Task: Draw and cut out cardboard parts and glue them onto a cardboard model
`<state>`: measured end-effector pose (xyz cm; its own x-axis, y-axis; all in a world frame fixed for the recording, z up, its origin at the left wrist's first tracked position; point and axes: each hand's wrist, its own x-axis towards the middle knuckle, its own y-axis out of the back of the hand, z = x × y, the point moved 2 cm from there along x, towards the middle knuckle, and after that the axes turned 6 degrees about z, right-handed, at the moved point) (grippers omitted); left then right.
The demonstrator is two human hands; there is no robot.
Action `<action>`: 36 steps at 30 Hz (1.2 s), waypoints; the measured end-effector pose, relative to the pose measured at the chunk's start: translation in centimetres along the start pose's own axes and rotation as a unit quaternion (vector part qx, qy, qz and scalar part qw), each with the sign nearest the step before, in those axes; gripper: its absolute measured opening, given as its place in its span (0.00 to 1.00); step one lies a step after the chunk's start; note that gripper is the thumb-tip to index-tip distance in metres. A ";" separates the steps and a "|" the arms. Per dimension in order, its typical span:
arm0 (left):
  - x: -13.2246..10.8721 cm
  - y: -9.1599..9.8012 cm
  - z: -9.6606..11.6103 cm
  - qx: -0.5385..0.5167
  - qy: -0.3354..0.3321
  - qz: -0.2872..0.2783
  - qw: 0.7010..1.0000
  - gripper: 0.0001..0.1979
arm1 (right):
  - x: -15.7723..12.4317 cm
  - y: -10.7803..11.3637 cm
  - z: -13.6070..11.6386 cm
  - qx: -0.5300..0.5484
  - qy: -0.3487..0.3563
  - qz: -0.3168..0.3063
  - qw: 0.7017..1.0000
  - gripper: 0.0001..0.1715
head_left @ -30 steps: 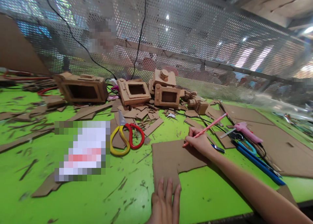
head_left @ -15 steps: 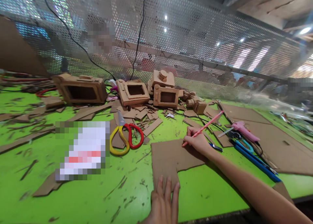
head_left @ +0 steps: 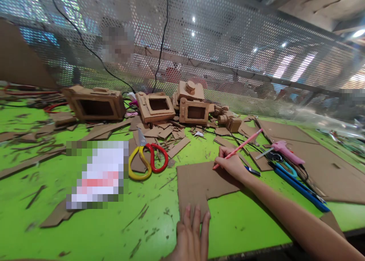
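An L-shaped piece of cardboard lies flat on the green table. My left hand rests on its near end, fingers stretched out and a little spread. A pink pencil slants up to the right out of my right hand, which is closed around it. The pencil's tip touches the cardboard near its far edge. To the left of the cardboard lie scissors with one yellow and one red handle. Just right of my right hand is a small dark blue tool, partly hidden by the wrist.
Cardboard camera models stand along the back, before a perforated metal screen. Cardboard scraps litter the table. At right are a pink glue gun, a long blue tool and large cardboard sheets. A blurred white item lies left.
The view has shifted very slightly. Both hands, the pencil and the cardboard keep nearly the same places relative to one another.
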<state>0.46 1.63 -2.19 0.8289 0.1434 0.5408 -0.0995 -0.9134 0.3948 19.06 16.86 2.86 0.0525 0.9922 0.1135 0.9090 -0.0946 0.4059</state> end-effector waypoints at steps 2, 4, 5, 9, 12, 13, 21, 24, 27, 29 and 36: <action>0.0 0.0 0.0 -0.002 0.001 -0.001 1.000 0.23 | 0.0 0.0 0.0 0.002 -0.001 0.001 1.000 0.13; 0.0 -0.1 0.1 -0.001 0.002 0.000 1.000 0.23 | 0.1 0.0 0.1 0.006 -0.001 0.002 1.000 0.14; 0.0 -0.1 0.1 0.001 0.002 0.002 1.000 0.23 | 0.1 0.0 0.1 0.006 -0.001 0.002 1.000 0.14; 0.1 0.0 -0.1 0.001 0.003 0.005 1.000 0.22 | 0.2 0.0 0.2 0.004 -0.001 -0.001 1.000 0.14; 0.1 0.1 -0.1 -0.005 -0.001 -0.003 1.000 0.22 | 0.0 0.0 0.2 0.023 -0.001 -0.001 1.000 0.14; 0.1 0.1 -0.1 -0.005 0.000 -0.003 1.000 0.22 | -0.1 0.0 0.1 0.032 0.000 -0.009 0.999 0.14; 0.2 0.1 -0.2 0.000 -0.001 0.003 1.000 0.23 | -0.3 -0.2 0.0 -0.011 0.036 -0.005 0.999 0.13; 0.2 0.1 -0.3 -0.005 -0.001 0.004 1.000 0.23 | -0.2 0.0 0.1 -0.005 0.015 0.033 0.999 0.14; 0.1 0.0 -0.2 -0.003 0.001 0.011 1.000 0.22 | -0.2 0.0 0.1 0.000 0.011 0.040 0.999 0.14; 0.1 0.0 -0.1 0.000 0.006 0.011 1.000 0.21 | -0.2 0.1 0.2 0.009 0.008 0.033 0.999 0.13; -0.1 0.1 0.1 0.008 -0.003 -0.008 1.000 0.26 | -0.2 0.0 0.5 0.022 0.003 0.002 1.000 0.13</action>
<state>0.40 1.53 -2.32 0.8339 0.1555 0.5296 -0.0776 -0.9169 0.3915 19.26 16.73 2.37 0.0532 0.9914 0.1198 0.9265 -0.0938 0.3644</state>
